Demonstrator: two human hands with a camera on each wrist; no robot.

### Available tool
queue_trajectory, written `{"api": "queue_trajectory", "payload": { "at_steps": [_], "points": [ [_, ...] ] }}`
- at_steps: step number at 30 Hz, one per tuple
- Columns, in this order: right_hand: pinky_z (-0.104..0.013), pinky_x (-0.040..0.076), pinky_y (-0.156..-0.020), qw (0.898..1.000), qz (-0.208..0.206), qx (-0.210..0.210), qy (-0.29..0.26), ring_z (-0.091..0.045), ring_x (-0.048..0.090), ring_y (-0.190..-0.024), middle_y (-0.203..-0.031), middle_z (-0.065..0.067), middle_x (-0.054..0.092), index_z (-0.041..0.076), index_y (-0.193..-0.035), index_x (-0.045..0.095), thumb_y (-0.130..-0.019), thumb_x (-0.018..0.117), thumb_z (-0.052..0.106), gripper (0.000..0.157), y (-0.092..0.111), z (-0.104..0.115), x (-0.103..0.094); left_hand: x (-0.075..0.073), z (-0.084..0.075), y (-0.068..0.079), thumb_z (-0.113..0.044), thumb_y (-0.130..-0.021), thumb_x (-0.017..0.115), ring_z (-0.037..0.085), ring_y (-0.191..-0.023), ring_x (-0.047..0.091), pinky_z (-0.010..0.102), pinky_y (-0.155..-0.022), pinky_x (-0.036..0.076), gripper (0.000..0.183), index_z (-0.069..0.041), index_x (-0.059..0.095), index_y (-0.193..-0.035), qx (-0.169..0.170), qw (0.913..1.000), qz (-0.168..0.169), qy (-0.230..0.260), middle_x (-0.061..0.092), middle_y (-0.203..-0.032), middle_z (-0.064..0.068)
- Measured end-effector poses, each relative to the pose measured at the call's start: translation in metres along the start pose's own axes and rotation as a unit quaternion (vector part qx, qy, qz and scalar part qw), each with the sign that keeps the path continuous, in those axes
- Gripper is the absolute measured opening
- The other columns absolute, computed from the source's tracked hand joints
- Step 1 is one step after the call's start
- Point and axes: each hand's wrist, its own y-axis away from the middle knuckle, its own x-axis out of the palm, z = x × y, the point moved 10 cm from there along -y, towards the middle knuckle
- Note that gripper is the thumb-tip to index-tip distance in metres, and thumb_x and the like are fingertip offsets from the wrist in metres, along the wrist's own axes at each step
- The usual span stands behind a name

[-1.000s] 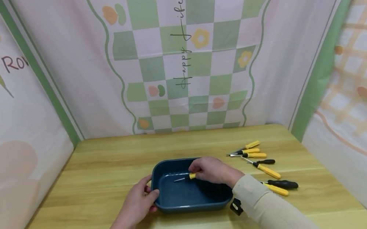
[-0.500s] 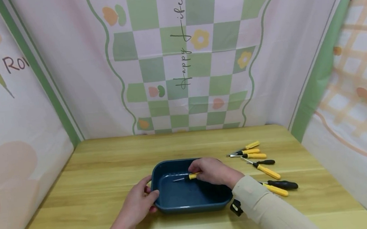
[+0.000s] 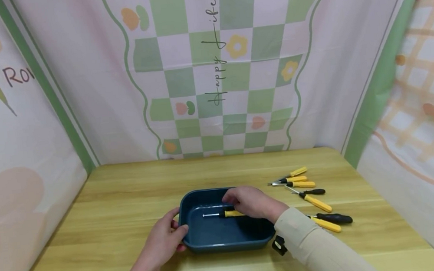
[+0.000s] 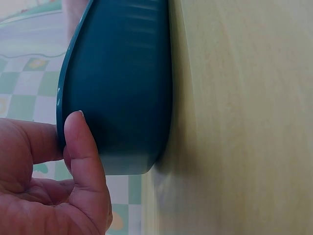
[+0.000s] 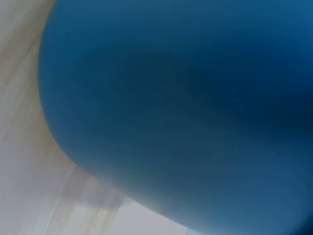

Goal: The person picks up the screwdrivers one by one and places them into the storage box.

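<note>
- The blue tray [image 3: 207, 234] is sitting on the table [image 3: 135, 187], and every place here is being told from it
- The left hand [image 3: 167, 234] is gripping the tray's left end, its fingers clamping the wall with the thumb over the rim; in the head view the other fingers are partly disappearing behind the wall
- The screwdriver [image 3: 228, 213] is lying inside the tray, its metal shaft pointing toward the left end; the butt of its yellow handle is hiding under the right hand [image 3: 251, 203]
- The right hand is reaching in over the tray's right part, its fingers bending above the handle; whether they are touching or pinching it, I cannot tell
- The right wrist view is showing mostly a blurred blue surface of the tray, with the fingers staying out of sight
- Three yellow-handled tools [image 3: 302, 184] are resting beyond the tray's far right corner, their metal ends crowding together
- Nearer pairs of black- and yellow-handled tools [image 3: 335, 218] are lying right of the tray, the nearest pair partly hiding behind the right sleeve [image 3: 317, 243]
- A black object [image 3: 279, 245], hard to make out, is showing beside the tray's near right corner, partly covered by that sleeve
</note>
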Motion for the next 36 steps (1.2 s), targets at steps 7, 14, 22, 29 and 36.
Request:
{"api": "queue_trajectory", "payload": {
  "at_steps": [7,14,22,29,36],
  "points": [
    [-0.046,0.058,-0.098,1.000,0.000,-0.007,-0.015,-0.024,0.068,-0.112,-0.121,-0.008,0.073,0.010,-0.125,0.071,-0.095,0.065,-0.004,0.033,0.001,0.000,-0.002,0.000,-0.001,0.000,-0.008,-0.102,0.064,0.020,-0.067,0.062,0.031,-0.057,0.061,0.056,-0.003,0.045,-0.154,0.001,1.0000,-0.004,0.002,0.051,-0.105,0.015],
    [-0.048,0.057,-0.100,1.000,-0.009,-0.007,-0.019,-0.024,0.067,-0.114,-0.123,-0.009,0.072,0.010,-0.128,0.070,-0.096,0.067,-0.003,0.035,0.005,0.000,-0.006,0.001,-0.001,-0.002,-0.008,-0.101,0.064,0.020,-0.067,0.062,0.031,-0.057,0.061,0.056,-0.002,0.045,-0.154,0.002,1.0000,-0.003,-0.002,0.051,-0.105,0.015],
    [-0.048,0.057,-0.098,0.999,-0.019,-0.035,-0.014,-0.025,0.068,-0.113,-0.124,-0.011,0.072,0.008,-0.130,0.069,-0.096,0.070,0.003,0.035,0.010,0.004,-0.011,0.001,0.005,-0.003,-0.007,-0.101,0.064,0.021,-0.071,0.062,0.032,-0.059,0.061,0.056,-0.004,0.047,-0.154,-0.008,0.9999,-0.011,0.008,0.052,-0.106,0.015],
    [-0.047,0.057,-0.098,0.998,-0.040,-0.031,-0.026,-0.023,0.067,-0.112,-0.126,-0.007,0.071,0.012,-0.132,0.068,-0.098,0.070,0.010,0.034,0.019,0.005,-0.019,0.000,0.005,-0.002,-0.007,-0.101,0.064,0.020,-0.071,0.062,0.032,-0.059,0.061,0.056,-0.003,0.045,-0.154,-0.005,0.9999,-0.013,0.006,0.052,-0.107,0.016],
    [-0.051,0.052,-0.108,0.998,-0.059,0.003,-0.030,-0.024,0.062,-0.129,-0.140,-0.003,0.066,0.017,-0.139,0.065,-0.100,0.071,0.019,0.040,0.031,0.000,-0.029,0.002,0.007,-0.003,-0.007,-0.101,0.062,0.021,-0.072,0.063,0.033,-0.060,0.062,0.057,-0.005,0.045,-0.155,-0.016,0.9998,-0.010,0.007,0.052,-0.110,0.016]
  ]
}}
